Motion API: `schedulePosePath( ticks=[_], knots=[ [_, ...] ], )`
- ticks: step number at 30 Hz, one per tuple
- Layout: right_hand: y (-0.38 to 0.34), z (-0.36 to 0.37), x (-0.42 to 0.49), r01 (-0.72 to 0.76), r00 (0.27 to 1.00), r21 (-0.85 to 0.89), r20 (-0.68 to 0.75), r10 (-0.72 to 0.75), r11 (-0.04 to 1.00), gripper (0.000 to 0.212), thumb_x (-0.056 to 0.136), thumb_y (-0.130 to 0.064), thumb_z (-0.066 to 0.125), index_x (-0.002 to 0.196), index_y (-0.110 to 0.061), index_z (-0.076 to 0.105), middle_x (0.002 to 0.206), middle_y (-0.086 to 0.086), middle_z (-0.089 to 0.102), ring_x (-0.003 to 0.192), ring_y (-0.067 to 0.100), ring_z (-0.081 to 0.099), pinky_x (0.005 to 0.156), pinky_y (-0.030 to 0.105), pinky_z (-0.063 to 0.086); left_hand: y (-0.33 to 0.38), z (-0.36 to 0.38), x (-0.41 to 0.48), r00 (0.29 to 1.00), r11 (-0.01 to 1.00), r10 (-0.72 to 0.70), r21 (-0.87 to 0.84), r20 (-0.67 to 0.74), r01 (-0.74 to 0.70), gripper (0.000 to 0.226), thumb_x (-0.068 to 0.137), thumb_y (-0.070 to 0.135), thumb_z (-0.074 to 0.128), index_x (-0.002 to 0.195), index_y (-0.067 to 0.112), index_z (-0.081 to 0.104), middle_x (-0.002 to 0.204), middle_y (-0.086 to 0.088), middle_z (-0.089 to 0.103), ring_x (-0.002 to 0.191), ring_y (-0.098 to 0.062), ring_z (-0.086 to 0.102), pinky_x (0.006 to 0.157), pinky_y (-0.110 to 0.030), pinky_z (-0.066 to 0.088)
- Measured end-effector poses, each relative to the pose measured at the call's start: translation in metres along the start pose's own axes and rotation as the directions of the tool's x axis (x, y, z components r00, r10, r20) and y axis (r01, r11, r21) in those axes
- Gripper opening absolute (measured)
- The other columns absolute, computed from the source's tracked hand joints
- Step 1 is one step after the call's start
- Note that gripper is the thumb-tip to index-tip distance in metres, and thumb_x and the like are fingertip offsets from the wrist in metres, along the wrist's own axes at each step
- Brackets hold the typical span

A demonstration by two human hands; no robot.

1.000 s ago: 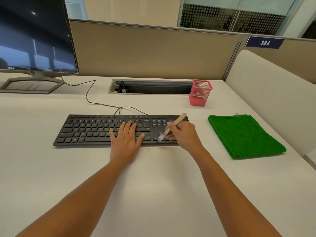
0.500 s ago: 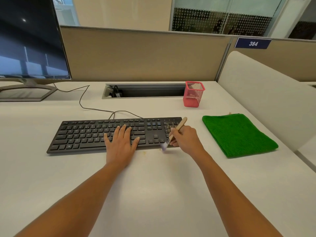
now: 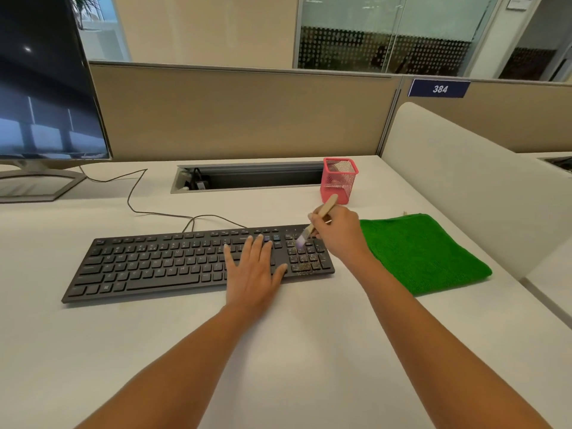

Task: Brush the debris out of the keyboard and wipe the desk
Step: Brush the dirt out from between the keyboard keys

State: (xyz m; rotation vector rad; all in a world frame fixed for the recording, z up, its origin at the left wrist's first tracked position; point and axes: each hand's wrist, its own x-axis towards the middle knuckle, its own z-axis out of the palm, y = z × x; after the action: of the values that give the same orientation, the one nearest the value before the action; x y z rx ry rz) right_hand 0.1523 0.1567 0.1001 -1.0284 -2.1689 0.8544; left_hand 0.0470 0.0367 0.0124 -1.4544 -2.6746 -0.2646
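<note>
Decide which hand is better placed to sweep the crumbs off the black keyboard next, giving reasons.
Right. The right hand grips the small wooden-handled brush, bristles beside the debris on the black keyboard; the left hand lies flat on its keys.

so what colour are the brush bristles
Pale purple bristles on the brush, head view.

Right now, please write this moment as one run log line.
step: brushing | right hand: grips brush, bristles on number pad | left hand: flat on keyboard | debris: on number pad | cloth: unused, beside keyboard
</note>
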Motion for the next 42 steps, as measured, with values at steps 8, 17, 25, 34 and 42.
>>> schedulePosePath(
  ticks=[8,17,25,34,42],
  knots=[
    [-0.018,0.014,0.03,0.179,0.935,0.005,0.309,-0.172,0.984,0.02,0.089,-0.017,0.061,0.101,-0.004,0.071,0.098,0.01,0.068,0.076,0.01,0.057,0.072,0.02,0.045,0.008,0.009,0.003,0.999,0.999,-0.038,-0.027,-0.025,0.037,0.121,0.058,0.066,-0.046,0.151,0.018,0.016,0.159,0.0,0.012,0.147,-0.018,0.003,0.113,-0.056,-0.005],
    [-0.01,-0.012,0.057,0.236,0.895,-0.382,0.445,-0.046,0.894,0.027,0.09,-0.021,0.059,0.101,0.002,0.066,0.101,0.015,0.065,0.08,0.017,0.054,0.06,0.021,0.04,0.007,0.009,0.003,0.998,0.995,-0.046,-0.089,-0.034,0.043,0.114,0.07,0.069,-0.034,0.147,0.016,0.03,0.155,0.0,0.027,0.145,-0.021,0.018,0.113,-0.058,0.005],
    [-0.016,0.004,0.051,0.165,0.886,-0.124,0.454,-0.091,0.979,0.024,0.088,-0.018,0.062,0.104,-0.001,0.069,0.101,0.016,0.068,0.084,0.022,0.063,0.079,0.031,0.052,0.005,0.014,0.004,0.999,0.997,-0.038,-0.069,-0.021,0.036,0.087,0.092,0.064,-0.003,0.129,0.011,0.056,0.136,-0.006,0.054,0.129,-0.027,0.048,0.102,-0.063,0.03],
    [-0.024,0.007,0.061,0.138,0.975,-0.202,0.202,-0.097,0.969,0.028,0.092,-0.021,0.057,0.097,0.005,0.068,0.092,0.017,0.069,0.083,0.026,0.067,0.073,0.032,0.054,0.006,0.014,0.003,0.998,0.997,-0.047,-0.065,-0.038,0.045,0.095,0.086,0.066,-0.014,0.139,0.014,0.046,0.146,-0.003,0.044,0.138,-0.024,0.035,0.108,-0.061,0.021],
    [-0.021,0.019,0.054,0.066,0.936,-0.379,0.344,0.074,0.923,0.026,0.091,-0.016,0.056,0.107,0.003,0.059,0.1,0.017,0.064,0.096,0.03,0.065,0.076,0.029,0.053,0.007,0.012,0.003,0.998,0.996,-0.056,-0.069,-0.04,0.053,0.104,0.077,0.067,-0.027,0.145,0.017,0.033,0.153,0.0,0.031,0.144,-0.021,0.022,0.112,-0.058,0.012]
  ],
)
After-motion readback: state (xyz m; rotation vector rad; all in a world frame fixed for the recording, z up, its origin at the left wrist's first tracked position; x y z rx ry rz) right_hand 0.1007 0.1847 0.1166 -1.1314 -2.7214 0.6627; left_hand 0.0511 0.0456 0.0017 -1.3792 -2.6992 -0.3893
